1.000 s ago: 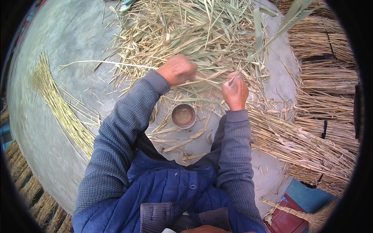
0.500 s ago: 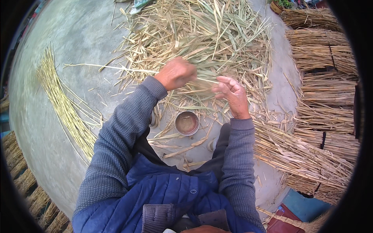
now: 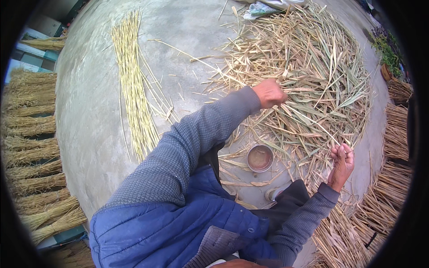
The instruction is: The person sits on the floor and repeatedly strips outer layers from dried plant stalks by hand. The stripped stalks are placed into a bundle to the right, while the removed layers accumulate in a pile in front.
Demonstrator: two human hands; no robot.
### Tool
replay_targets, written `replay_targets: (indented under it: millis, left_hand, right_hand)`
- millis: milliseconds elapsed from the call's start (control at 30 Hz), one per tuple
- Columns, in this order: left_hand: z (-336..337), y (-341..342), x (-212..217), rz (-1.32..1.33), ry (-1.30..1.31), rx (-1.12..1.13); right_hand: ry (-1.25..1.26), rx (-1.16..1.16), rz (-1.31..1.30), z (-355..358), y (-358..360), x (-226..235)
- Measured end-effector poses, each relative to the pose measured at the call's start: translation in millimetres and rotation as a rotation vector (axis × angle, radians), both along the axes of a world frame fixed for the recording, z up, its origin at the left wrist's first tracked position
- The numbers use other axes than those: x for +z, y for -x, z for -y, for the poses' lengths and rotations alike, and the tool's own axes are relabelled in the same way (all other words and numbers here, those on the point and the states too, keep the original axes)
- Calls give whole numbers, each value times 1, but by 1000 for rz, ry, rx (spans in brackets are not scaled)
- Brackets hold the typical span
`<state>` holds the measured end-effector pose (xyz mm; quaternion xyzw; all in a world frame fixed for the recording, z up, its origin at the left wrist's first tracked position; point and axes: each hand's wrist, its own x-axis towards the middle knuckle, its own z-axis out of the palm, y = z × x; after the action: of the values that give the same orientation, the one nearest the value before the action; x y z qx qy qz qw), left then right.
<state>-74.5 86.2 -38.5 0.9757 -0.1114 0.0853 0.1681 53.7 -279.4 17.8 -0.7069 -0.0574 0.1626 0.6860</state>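
A long pale reed stalk [image 3: 228, 76] runs across the front of the leaf heap. My left hand [image 3: 270, 93] is closed in a fist round its middle, and one end sticks out far to the left. From the fist the stalk seems to go on to the lower right, where my right hand [image 3: 342, 163] pinches its tip between thumb and fingers. Beneath and beyond both hands spreads a heap of dry husks and leaves [image 3: 308, 67]. Between my feet stands a small round bowl [image 3: 260, 158], its inside brownish.
Peeled yellow-green stalks [image 3: 134, 85] lie in a loose bundle on the concrete floor [image 3: 89, 111] at left. Tied reed bundles [image 3: 397, 134] line the right side, with more stalks [image 3: 342, 236] by my right arm. Bushy bundles [image 3: 33, 147] are stacked at far left.
My hands have drawn apart; the right one has gone from loosely spread fingers to a pinch on the stalk. The view has swung, so the heap and bowl sit farther right.
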Motion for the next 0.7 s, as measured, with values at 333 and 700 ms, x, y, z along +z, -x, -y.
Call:
replay_targets:
  millis: [333,700]
  left_hand:
    - [-9,54,43,88,-450,5]
    - [-160,267,82,-78,-738,383]
  right_hand:
    - [-370,-115,-42,59,-13,14]
    - [-214,-51,-147,79,-15,-3]
